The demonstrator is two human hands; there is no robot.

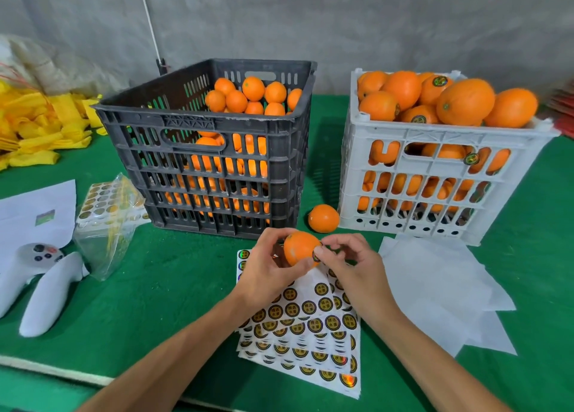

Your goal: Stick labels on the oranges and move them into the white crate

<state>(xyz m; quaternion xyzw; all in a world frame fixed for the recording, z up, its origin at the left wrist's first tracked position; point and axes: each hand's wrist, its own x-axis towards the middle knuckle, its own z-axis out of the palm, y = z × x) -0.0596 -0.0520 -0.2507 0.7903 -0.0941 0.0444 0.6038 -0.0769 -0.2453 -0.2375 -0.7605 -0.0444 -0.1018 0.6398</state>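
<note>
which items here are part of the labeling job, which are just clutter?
In the job:
left hand holding orange
right hand pressing label
label sheets
black crate
white crate
loose orange

Lying about:
white controllers
yellow foam nets
white tissue sheets
bagged sticker sheets

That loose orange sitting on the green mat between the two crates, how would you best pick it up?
Probably from above, fingers round the loose orange's wide middle. Its round top is bare, while the black slatted crate and white plastic crate stand close on either side, leaving little room for a sideways reach.
</note>
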